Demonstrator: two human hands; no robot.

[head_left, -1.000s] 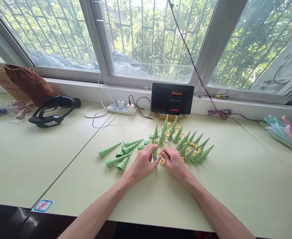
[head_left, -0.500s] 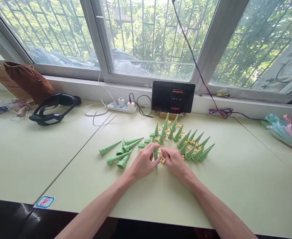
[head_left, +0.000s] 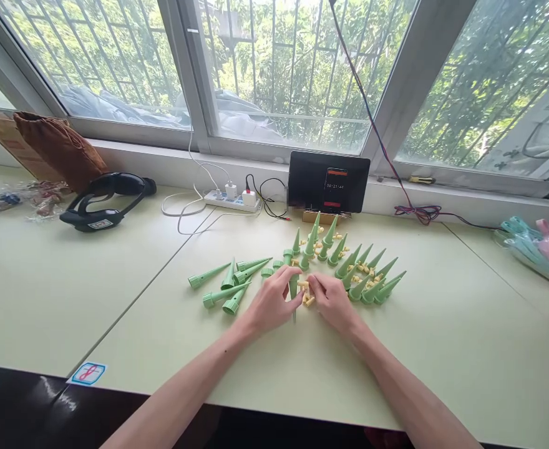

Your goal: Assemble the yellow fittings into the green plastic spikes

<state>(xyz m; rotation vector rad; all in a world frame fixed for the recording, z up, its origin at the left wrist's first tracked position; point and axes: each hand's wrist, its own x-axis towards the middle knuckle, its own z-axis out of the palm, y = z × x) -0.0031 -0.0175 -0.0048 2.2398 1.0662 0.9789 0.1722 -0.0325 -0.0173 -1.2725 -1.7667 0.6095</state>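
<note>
My left hand (head_left: 272, 298) is closed around a green plant watering spike (head_left: 294, 288), its tip pointing down. A small yellow valve (head_left: 303, 284) sticks out from the side of this spike toward my right hand (head_left: 334, 298). The thumb and fingers of that hand are pinched at the valve's outer end. Just below lie other yellow valves (head_left: 308, 300) on the table. To the left, several loose green spikes (head_left: 228, 294) lie in a heap. Behind and to the right, several spikes (head_left: 370, 290) stand tip-up, with yellow valves among them.
A tablet showing a timer (head_left: 329, 182) leans at the back by the window. Left of it are a power strip (head_left: 232, 201) with cables and a black headset (head_left: 101, 202). A brown pouch (head_left: 59, 149) stands at far left, and plastic-wrapped items (head_left: 536, 246) lie at far right.
My right hand has shifted slightly to the right, so more of the yellow valve at the spike shows. My left hand keeps its hold on the spike. The view has moved a little.
</note>
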